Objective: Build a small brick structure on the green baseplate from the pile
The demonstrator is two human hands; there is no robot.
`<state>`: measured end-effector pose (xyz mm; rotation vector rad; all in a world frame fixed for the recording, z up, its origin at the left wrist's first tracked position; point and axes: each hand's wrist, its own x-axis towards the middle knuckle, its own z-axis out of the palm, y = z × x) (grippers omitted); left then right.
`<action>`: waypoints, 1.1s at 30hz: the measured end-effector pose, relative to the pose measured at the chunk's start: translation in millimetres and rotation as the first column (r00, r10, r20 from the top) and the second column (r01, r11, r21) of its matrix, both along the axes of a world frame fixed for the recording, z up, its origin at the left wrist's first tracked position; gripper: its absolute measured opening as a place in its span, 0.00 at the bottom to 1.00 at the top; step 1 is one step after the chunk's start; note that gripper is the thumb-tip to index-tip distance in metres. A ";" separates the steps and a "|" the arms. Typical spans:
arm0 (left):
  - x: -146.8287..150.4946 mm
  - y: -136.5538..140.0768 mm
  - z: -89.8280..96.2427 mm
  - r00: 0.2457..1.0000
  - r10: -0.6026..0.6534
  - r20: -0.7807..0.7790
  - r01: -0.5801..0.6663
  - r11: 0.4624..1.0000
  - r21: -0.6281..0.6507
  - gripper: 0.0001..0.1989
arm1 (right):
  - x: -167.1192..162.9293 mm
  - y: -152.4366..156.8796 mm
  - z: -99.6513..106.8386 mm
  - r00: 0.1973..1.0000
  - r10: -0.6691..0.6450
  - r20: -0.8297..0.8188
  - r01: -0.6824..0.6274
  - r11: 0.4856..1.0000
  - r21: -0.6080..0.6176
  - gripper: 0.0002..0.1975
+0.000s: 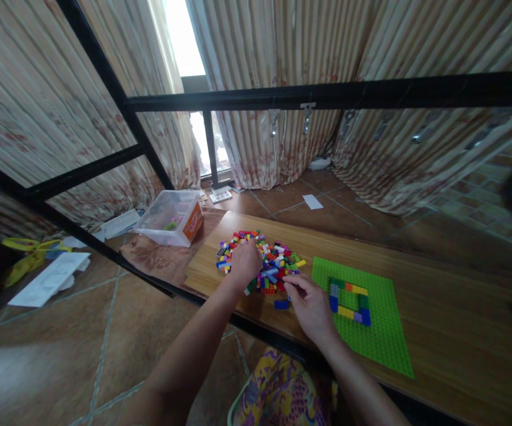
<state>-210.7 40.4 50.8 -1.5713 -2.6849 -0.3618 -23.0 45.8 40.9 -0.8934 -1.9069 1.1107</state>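
The right hand (311, 307) rests on the counter (437, 284) beside the green baseplate (384, 319), its grip pinched, maybe on a small brick; I cannot tell. A loose blue brick (281, 304) lies just beside it. Farther, the left hand (246, 261) presses curled into the brick pile (274, 260), its fingers hidden. A plastic box (171, 218) stands beyond.

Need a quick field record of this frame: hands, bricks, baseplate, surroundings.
left hand: resting on the brick pile, palm down
right hand: at the pile's near edge, fingertips on bricks; grasp unclear
blue brick: loose on the wooden board, beside right hand
green baseplate: bears a rectangular brick frame
clear plastic bin: left of the board
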 end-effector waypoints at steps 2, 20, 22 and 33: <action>-0.9 -0.4 -1.6 1.000 -0.002 -0.006 0.002 1.000 0.001 0.14 | 0.1 -0.6 0.6 1.000 0.003 -0.007 -0.003 1.000 -0.001 0.11; 28.1 -48.7 24.2 0.580 -0.406 0.706 -0.136 0.807 0.575 0.15 | -26.3 6.5 25.5 0.974 -0.049 -0.220 -0.044 0.916 -0.400 0.17; 38.1 -54.8 23.9 0.485 -0.433 0.759 -0.177 0.802 0.571 0.16 | -27.9 3.4 27.5 0.968 -0.033 -0.249 -0.090 0.880 -0.466 0.17; 60.4 -78.8 11.1 0.185 -0.393 0.901 -0.330 0.838 0.433 0.12 | -28.5 -20.6 11.7 0.888 -0.243 -0.390 -0.178 0.600 -0.780 0.16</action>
